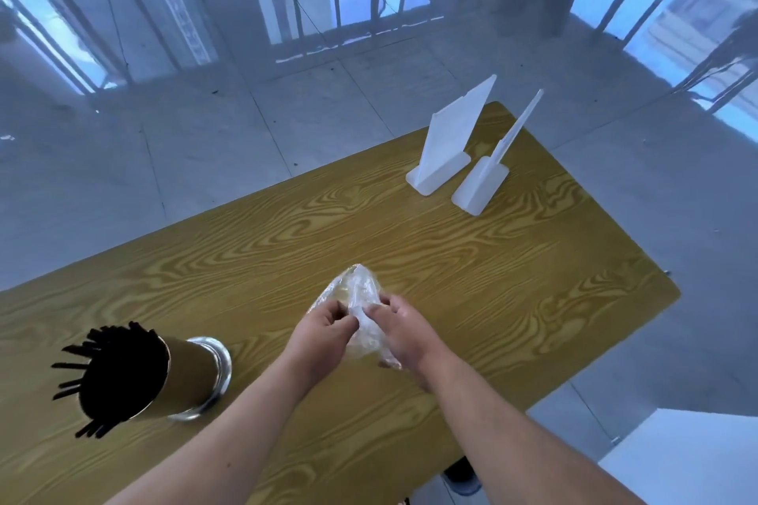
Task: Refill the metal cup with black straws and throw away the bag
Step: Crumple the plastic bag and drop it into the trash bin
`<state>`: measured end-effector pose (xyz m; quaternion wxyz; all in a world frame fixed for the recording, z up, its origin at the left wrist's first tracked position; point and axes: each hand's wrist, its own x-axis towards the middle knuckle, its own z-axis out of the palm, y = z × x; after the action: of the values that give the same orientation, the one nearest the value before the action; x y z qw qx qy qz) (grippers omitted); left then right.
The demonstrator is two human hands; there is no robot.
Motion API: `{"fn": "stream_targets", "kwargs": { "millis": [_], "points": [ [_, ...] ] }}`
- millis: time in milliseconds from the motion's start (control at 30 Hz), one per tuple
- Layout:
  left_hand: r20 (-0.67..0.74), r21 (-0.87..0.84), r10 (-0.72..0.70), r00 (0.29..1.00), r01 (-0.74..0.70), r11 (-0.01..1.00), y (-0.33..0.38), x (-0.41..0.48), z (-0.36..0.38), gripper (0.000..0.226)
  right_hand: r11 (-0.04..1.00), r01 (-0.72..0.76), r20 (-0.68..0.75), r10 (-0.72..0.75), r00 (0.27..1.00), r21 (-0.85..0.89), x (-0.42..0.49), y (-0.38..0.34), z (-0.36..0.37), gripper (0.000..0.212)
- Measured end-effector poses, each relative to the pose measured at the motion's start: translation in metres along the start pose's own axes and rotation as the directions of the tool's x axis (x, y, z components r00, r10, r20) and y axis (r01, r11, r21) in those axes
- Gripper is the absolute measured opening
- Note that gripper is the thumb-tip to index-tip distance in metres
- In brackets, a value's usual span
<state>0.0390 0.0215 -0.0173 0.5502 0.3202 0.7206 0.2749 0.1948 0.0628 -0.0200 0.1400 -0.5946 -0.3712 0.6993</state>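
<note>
Straws fill the cup; left hand and right hand pinch the empty bag, which next needs binning.

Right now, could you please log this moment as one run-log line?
phase: bag disposal pending | left hand: grips bag | right hand: grips bag | metal cup: holds black straws, on table

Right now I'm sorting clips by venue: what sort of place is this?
Probably a café or eatery seating area: a yellow wood-grain table holds a shiny metal cup packed with black straws and two white plastic sign stands.
</note>
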Motion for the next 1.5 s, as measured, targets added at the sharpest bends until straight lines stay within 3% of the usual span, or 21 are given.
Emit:
{"fn": "stream_targets", "kwargs": {
  "millis": [100,167,233,333,433,567,667,767,833,900,967,1033,1100,1300,1500],
  "points": [
    [0.11,-0.204,0.033,0.993,-0.01,0.979,0.008,-0.026,-0.004,0.017,0.979,-0.023,0.063,0.011,0.998,0.201,-0.02,-0.003,0.018,0.027],
    [0.146,-0.196,0.114,0.983,-0.084,0.977,0.01,-0.042,-0.008,0.01,0.953,0.008,0.035,-0.02,0.999,0.304,-0.033,-0.006,0.029,0.025],
    [0.116,0.039,0.235,0.965,-0.241,0.97,0.011,-0.056,-0.015,0.025,0.926,0.079,-0.06,-0.06,0.996,0.369,-0.045,-0.008,0.038,0.025],
    [0.071,0.455,0.437,0.897,-0.418,0.786,0.013,-0.076,-0.029,0.084,0.911,0.166,-0.191,-0.099,0.977,0.378,-0.066,-0.009,0.043,0.022],
    [0.094,0.563,0.501,0.861,-0.461,0.686,0.018,-0.096,-0.04,0.128,0.898,0.225,-0.238,-0.14,0.961,0.379,-0.09,-0.012,0.048,0.03],
    [0.287,0.645,0.544,0.788,-0.579,0.498,0.027,-0.121,-0.043,0.104,0.902,0.291,-0.219,-0.229,0.948,0.317,-0.126,-0.016,0.061,0.026],
    [0.218,0.532,0.52,0.826,-0.547,0.646,0.027,-0.133,-0.049,0.069,0.852,0.37,-0.236,-0.299,0.925,0.371,-0.152,-0.015,0.064,0.029],
    [0.198,0.403,0.521,0.83,-0.554,0.729,0.028,-0.142,-0.047,0.044,0.821,0.432,-0.32,-0.324,0.891,0.373,-0.173,-0.007,0.062,0.029],
    [0.234,0.164,0.471,0.851,-0.512,0.844,0.031,-0.146,-0.04,0.04,0.823,0.43,-0.328,-0.317,0.89,0.371,-0.184,-0.001,0.058,0.036],
    [0.335,-0.122,0.399,0.854,-0.38,0.917,0.036,-0.152,-0.03,0.043,0.826,0.373,-0.246,-0.292,0.924,0.422,-0.193,0.005,0.05,0.053],
    [0.43,-0.247,0.371,0.823,-0.288,0.925,0.042,-0.157,-0.019,0.044,0.834,0.299,-0.084,-0.294,0.952,0.463,-0.202,0.011,0.037,0.062],
    [0.494,-0.263,0.362,0.79,-0.261,0.929,0.046,-0.158,-0.007,0.042,0.826,0.263,0.016,-0.312,0.95,0.498,-0.207,0.015,0.023,0.067],
    [0.5,-0.234,0.346,0.794,-0.261,0.937,0.051,-0.157,0.004,0.042,0.813,0.26,0.014,-0.312,0.95,0.521,-0.211,0.018,0.012,0.066],
    [0.462,-0.019,0.368,0.807,-0.405,0.914,0.061,-0.138,0.048,0.038,0.795,0.3,-0.112,-0.286,0.952,0.528,-0.22,0.034,-0.031,0.056],
    [0.486,0.055,0.364,0.794,-0.444,0.894,0.061,-0.122,0.099,0.047,0.829,0.363,-0.298,-0.251,0.921,0.425,-0.218,0.05,-0.075,0.033]
  ]
}}
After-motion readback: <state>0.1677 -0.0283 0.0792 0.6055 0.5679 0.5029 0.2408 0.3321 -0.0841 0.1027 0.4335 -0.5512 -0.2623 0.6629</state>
